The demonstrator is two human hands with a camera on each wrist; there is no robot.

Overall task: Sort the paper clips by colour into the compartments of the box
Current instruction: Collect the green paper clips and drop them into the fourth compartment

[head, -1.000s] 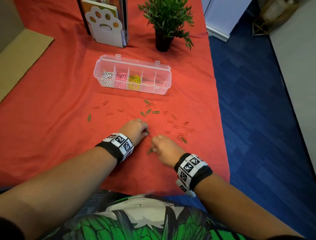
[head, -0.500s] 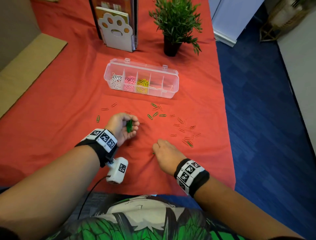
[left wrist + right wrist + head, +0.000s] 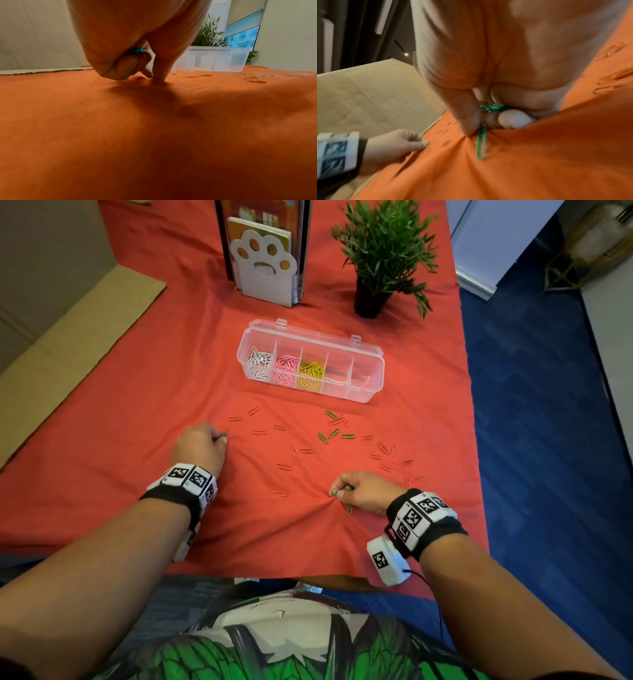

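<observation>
A clear compartment box [image 3: 363, 392] stands open mid-table, holding white, pink and yellow clips in its three left compartments; the two right ones look empty. Green clips [image 3: 332, 434] and red clips [image 3: 284, 467] lie scattered on the red cloth. My left hand [image 3: 202, 445] is down on the cloth at the left, thumb and finger pinching a green clip [image 3: 222, 435], with more green clips [image 3: 138, 50] bunched in its palm. My right hand [image 3: 363, 491] pinches a green clip [image 3: 482, 142] off the cloth near the front edge and holds other green clips [image 3: 494, 106] in its curled fingers.
A potted plant [image 3: 380, 258] and a paw-shaped book stand [image 3: 267, 268] are at the back of the table. Flat cardboard [image 3: 68, 330] lies at the left. The table's right edge [image 3: 474, 440] drops to blue floor. The cloth is bunched under my right fingers.
My left hand moved left and forward, from holding clips palm-up to pinching a green clip on the cloth. My right hand shifted slightly right and lifted a clip's end.
</observation>
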